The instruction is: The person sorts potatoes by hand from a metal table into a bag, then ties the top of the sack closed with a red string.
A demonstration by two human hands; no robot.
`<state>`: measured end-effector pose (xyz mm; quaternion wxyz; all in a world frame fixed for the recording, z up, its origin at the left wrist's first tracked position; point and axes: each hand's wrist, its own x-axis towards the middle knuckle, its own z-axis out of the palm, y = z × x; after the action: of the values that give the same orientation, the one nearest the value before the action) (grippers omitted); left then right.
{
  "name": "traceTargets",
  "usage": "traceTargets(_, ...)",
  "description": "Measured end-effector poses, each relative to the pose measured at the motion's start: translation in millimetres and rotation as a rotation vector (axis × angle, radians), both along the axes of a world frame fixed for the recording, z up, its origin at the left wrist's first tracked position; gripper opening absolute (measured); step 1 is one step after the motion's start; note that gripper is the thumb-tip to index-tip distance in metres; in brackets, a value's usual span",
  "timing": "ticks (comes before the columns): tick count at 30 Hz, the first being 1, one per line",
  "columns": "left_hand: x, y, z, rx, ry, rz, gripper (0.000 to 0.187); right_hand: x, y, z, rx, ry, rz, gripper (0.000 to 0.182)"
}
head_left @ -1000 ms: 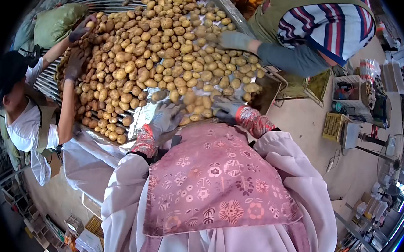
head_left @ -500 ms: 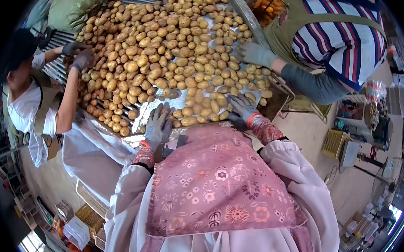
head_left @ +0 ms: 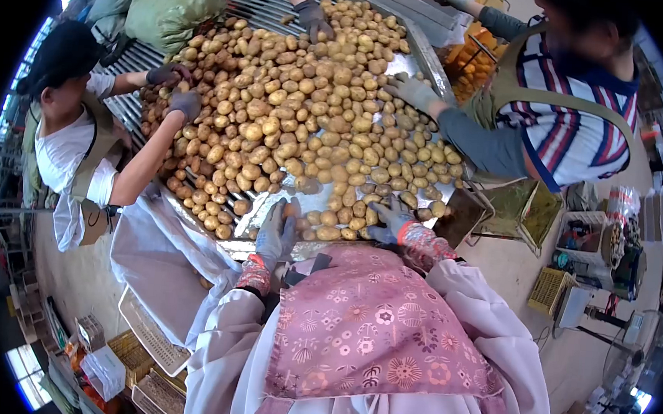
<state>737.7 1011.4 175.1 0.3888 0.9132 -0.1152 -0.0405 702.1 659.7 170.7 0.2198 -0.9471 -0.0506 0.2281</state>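
Many brown potatoes (head_left: pixel 276 118) cover a metal sorting table in front of me. My left hand (head_left: pixel 272 234), in a grey glove, is at the near edge with a potato (head_left: pixel 293 207) between its fingers and thumb. To the right, my right hand (head_left: pixel 393 220), also gloved, rests palm down with fingers apart against potatoes at the near edge. Bare shiny metal (head_left: pixel 258 211) shows beside my left hand. The undersides of both hands are hidden.
A co-worker in a black cap (head_left: pixel 65 58) handles potatoes at left; a person in a striped shirt (head_left: pixel 577 109) reaches in from the right. Another gloved hand (head_left: pixel 312 19) is at the far side. A green sack (head_left: pixel 172 13) lies back left; white cloth (head_left: pixel 166 261) hangs near left.
The view has tilted and shifted, showing more of the far side. My left hand has closed around a potato. The striped-shirt person now has one arm stretched away from the table.
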Motion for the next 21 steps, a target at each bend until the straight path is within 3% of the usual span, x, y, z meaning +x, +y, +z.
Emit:
traceTargets(3, 1, 1, -1, 0.019, 0.053, 0.048, 0.053, -2, -30, 1, 0.234, -0.129, 0.026, 0.063)
traceTargets(5, 2, -2, 6, 0.017, 0.016, 0.063, 0.056, -10, -42, -10, 0.253, -0.237, 0.070, 0.060)
traceTargets(8, 9, -4, 7, 0.173, 0.206, 0.062, 0.062, -35, -49, -38, -0.108, -0.299, 0.100, 0.064)
traceTargets(13, 27, -6, 8, 0.215, 0.282, -0.024, 0.060, -32, -39, -18, 0.138, -0.125, 0.001, 0.071)
traceTargets(15, 42, -9, 39, 0.061, 0.465, -0.307, 0.063, -30, -39, -21, 0.190, -0.063, -0.018, 0.074)
traceTargets(17, 83, -3, 32, 0.225, 0.468, -0.477, 0.057, -27, -39, -30, 0.210, -0.008, -0.042, 0.075)
traceTargets(18, 112, 5, 26, 0.226, 0.389, -0.533, 0.050, -29, -38, -34, 0.201, -0.023, -0.042, 0.074)
traceTargets(19, 123, -12, 72, 0.334, 0.279, -0.306, 0.038, -31, -39, -36, 0.188, -0.038, -0.042, 0.073)
traceTargets(20, 137, -20, 83, 0.093, 0.041, -0.124, 0.038, -33, -37, -35, 0.192, -0.034, -0.081, 0.071)
traceTargets(21, 170, -20, 70, -0.055, -0.073, -0.090, 0.041, -34, -35, -32, 0.188, -0.030, -0.095, 0.071)
